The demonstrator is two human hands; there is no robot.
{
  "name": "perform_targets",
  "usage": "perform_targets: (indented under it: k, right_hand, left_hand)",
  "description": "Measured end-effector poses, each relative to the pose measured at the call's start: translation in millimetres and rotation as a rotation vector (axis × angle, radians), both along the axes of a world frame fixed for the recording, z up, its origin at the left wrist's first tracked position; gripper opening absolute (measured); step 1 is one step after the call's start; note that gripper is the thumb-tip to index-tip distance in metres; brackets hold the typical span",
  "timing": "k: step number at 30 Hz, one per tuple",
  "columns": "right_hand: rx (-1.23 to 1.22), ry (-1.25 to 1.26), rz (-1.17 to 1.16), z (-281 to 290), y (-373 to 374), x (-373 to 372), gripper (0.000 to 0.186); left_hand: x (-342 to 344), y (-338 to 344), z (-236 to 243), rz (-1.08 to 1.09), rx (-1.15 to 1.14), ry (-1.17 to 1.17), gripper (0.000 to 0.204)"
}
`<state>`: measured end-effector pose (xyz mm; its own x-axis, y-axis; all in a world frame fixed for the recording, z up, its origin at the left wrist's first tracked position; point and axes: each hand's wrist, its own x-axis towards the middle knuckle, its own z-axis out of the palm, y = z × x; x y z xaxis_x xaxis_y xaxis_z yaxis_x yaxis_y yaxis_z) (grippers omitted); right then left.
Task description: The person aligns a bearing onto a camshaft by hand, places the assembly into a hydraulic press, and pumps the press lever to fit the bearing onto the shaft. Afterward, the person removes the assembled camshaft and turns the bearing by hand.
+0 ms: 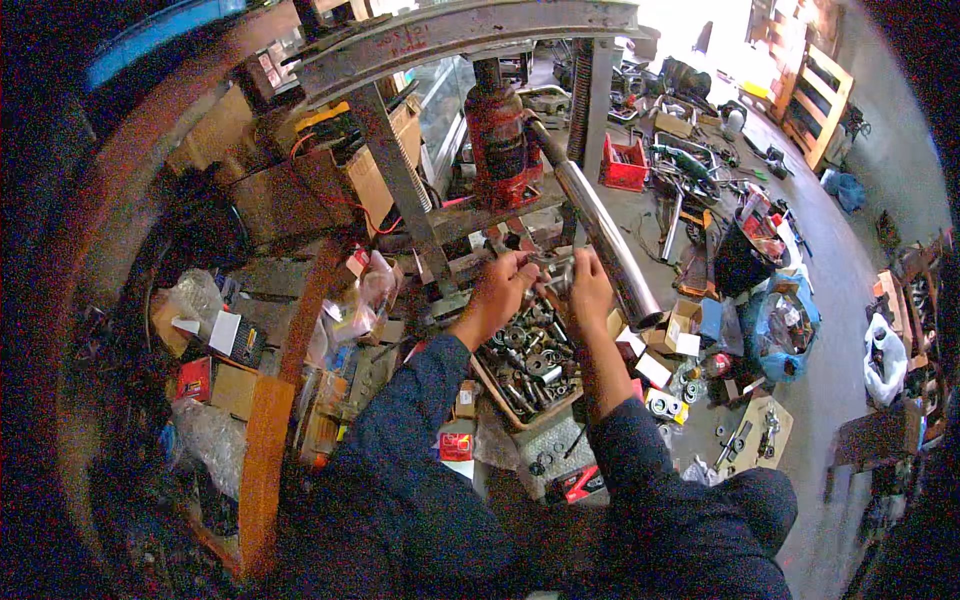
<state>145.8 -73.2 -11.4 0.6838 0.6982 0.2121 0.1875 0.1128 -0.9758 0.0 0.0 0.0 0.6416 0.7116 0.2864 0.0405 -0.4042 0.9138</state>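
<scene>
Above a bin (500, 400) packed with small metal parts, my left hand (497, 295) and my right hand (590, 295) are closed on a metal part (555, 275) between them, partly hidden by fingers. Just beyond them stands a steel press frame (450, 35) holding a red bottle jack (495, 150). A long shiny tube (610, 250) slants down from the jack toward the right, passing just above and right of my right hand.
Cardboard boxes (680, 325), a red crate (603, 170) and a blue bag (760, 330) crowd the right. An orange beam (270, 460), packaging and bubble wrap (215, 440) lie left. A wooden pallet (820, 105) leans at the back right.
</scene>
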Motion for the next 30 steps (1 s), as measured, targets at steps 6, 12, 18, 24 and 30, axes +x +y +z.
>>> perform_targets:
  k: [6,12,18,24,30]
  right_hand:
    - [-0.477,-0.238,0.043,-169.6,-44.9,-9.6,0.027]
    - [-0.602,-0.484,0.219,-252.1,-90.2,-27.0,0.033]
    - [-0.133,-0.655,0.231,-150.9,-55.4,-41.5,0.036]
    - [0.199,0.320,0.633,12.4,-61.0,-45.8,0.028]
    - [0.359,-0.119,0.709,77.1,-90.0,-29.8,0.029]
  left_hand:
    - [-17.1,-53.0,50.4,-0.108,-0.804,-0.413,0.025]
    - [-34.7,-76.7,75.7,-0.160,-0.857,-0.470,0.021]
    - [-40.1,-98.4,85.6,0.110,-0.770,-0.369,0.019]
    - [-42.4,-108.1,79.0,0.174,-0.437,-0.273,0.022]
    - [-52.3,-125.7,100.8,0.290,0.256,0.038,0.027]
